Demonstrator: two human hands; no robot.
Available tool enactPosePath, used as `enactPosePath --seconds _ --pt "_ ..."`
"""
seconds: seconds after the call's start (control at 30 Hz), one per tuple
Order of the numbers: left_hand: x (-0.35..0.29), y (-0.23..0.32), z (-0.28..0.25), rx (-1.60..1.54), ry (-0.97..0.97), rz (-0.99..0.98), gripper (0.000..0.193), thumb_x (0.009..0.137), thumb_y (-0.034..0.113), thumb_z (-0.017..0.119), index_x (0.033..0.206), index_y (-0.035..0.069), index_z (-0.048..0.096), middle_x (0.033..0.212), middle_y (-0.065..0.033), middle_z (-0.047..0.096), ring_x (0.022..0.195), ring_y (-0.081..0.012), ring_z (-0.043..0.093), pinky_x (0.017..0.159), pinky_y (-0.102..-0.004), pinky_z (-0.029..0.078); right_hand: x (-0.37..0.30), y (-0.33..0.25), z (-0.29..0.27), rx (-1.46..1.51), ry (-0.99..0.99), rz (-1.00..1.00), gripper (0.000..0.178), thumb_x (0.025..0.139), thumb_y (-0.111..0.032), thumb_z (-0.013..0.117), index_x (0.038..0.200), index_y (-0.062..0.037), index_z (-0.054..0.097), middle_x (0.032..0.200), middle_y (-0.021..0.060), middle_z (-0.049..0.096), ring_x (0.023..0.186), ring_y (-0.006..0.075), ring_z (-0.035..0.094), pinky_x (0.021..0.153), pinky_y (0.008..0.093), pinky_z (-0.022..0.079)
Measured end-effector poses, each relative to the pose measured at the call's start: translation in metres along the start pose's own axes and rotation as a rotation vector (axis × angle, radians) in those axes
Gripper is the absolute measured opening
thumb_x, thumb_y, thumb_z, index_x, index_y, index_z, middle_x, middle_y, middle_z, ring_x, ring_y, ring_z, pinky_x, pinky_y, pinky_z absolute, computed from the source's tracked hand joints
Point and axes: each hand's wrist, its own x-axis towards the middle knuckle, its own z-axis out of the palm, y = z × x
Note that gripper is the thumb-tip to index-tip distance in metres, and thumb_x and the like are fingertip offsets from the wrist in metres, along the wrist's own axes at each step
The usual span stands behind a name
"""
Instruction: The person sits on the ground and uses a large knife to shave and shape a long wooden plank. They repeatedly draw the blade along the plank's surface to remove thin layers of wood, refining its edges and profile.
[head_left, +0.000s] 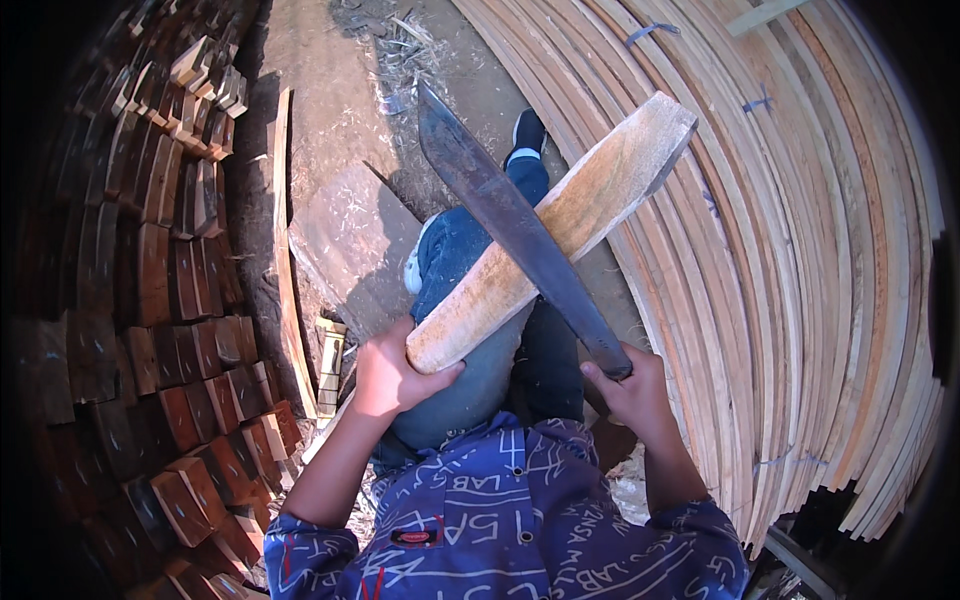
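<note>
My left hand (392,372) grips the near end of a pale, flat piece of wood (610,165), which slants up to the right above my legs. Its far end is wider and cut off blunt. In my right hand (634,392) is a machete (490,205) with a broad dark blade, held close to its lower end; the handle is mostly hidden by my fingers. The blade points up and to the left and crosses over the wood, covering its middle. Whether blade and wood touch, I cannot tell.
Long, pale wooden strips (800,230) lie bundled on my right, tied with blue bands (650,32). On the left rise stacks of short brown wood blocks (160,270). A flat slab (345,225) and a thin batten (281,230) lie on the dirt ground, with shavings (410,70) beyond.
</note>
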Motion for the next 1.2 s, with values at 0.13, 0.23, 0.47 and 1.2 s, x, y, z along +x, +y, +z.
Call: enactPosePath --seconds 0.13,0.23,0.47,1.2 --pt "0.000 -0.003 0.002 0.007 0.007 0.009 0.054 0.060 0.043 0.082 0.088 0.001 0.063 0.081 -0.0229 0.068 0.078 -0.0379 0.069 0.069 -0.0426 0.054 0.011 -0.013 -0.007 0.149 0.128 -0.005 0.032 0.082 -0.022 0.079 0.095 0.0052 0.068 0.071 0.0137 0.068 0.065 0.0130 0.065 0.060 0.0299 0.050" --pt "0.001 -0.003 0.005 0.007 0.021 0.010 0.055 0.060 0.046 0.082 0.086 0.001 0.063 0.080 -0.0234 0.068 0.076 -0.0388 0.069 0.068 -0.0439 0.054 0.017 0.002 0.003 0.133 0.144 -0.037 0.032 0.081 -0.022 0.079 0.095 0.0047 0.068 0.070 0.0125 0.068 0.063 0.0133 0.065 0.059 0.0298 0.050" --pt "0.003 -0.010 0.013 -0.131 0.039 0.045 0.055 0.060 0.041 0.084 0.090 0.000 0.064 0.081 -0.0225 0.068 0.078 -0.0373 0.070 0.068 -0.0422 0.055 0.017 -0.013 -0.001 0.024 0.011 -0.014 0.028 0.082 -0.022 0.078 0.093 0.0024 0.067 0.067 0.0065 0.065 0.060 0.0108 0.059 0.057 0.0288 0.048" --pt "0.000 0.004 0.001 -0.132 0.005 0.033 0.050 0.065 0.029 0.083 0.102 -0.001 0.067 0.089 -0.0210 0.071 0.084 -0.0313 0.072 0.074 -0.0374 0.055 0.044 -0.011 0.010 0.271 0.097 -0.112 0.030 0.084 -0.022 0.078 0.094 0.0027 0.067 0.066 0.0005 0.060 0.062 0.0065 0.052 0.056 0.0281 0.044"
